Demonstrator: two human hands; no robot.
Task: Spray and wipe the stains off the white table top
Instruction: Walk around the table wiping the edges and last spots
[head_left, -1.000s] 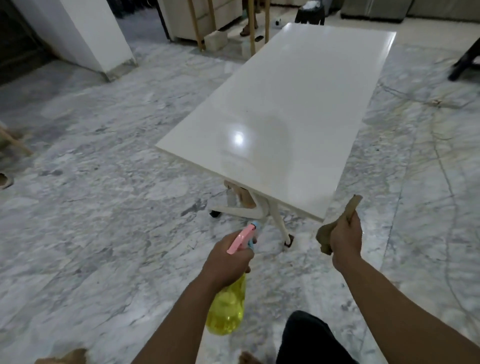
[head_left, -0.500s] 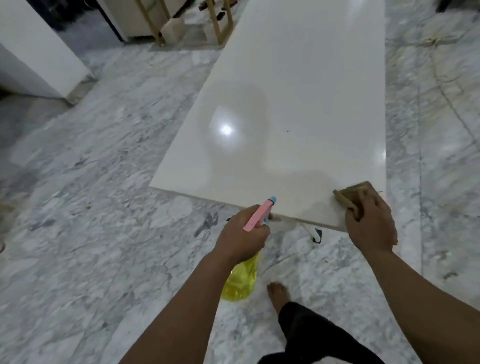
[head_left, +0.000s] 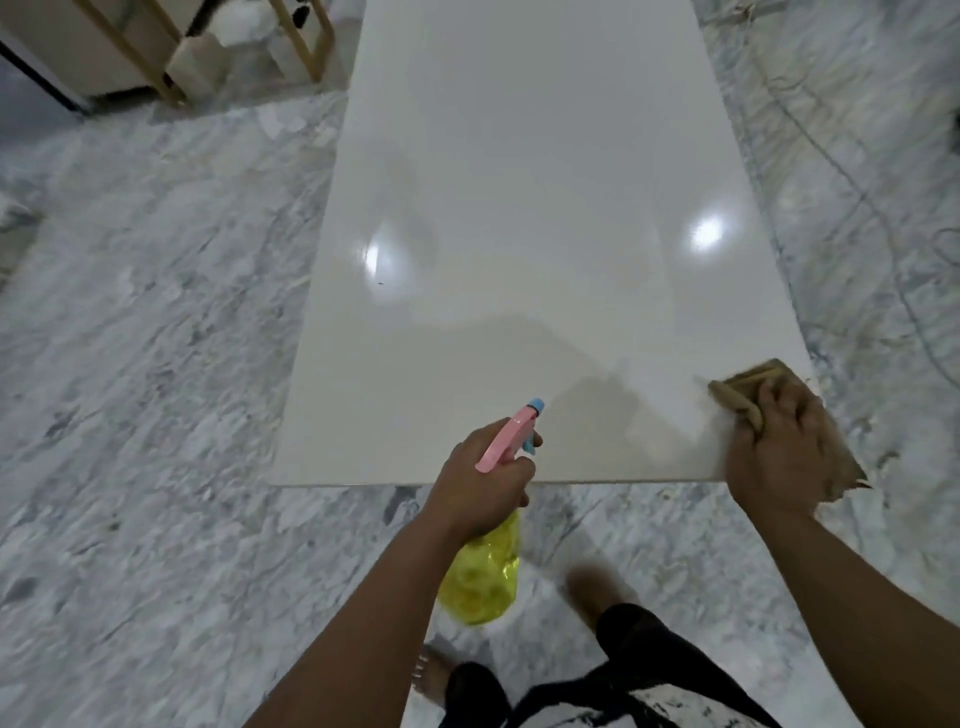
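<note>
1. The left hand (head_left: 480, 480) gripped a yellow spray bottle (head_left: 480, 579) at the near edge, fingers wrapped round its pink head.
2. The right hand (head_left: 779, 447) pressed a brown cloth (head_left: 748, 382) onto the white tabletop (head_left: 519, 208), fingers curled over it, at the near right corner.
3. A small dark speck (head_left: 380, 283) lay farther up.

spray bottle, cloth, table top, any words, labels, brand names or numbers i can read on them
None can be read.
Spray bottle: no label shows on the yellow body or the pink trigger head; the left hand covers its neck.
Cloth: plain brown, no print, under the right hand.
White table top: only glare spots and one small dark speck, no writing.
</note>
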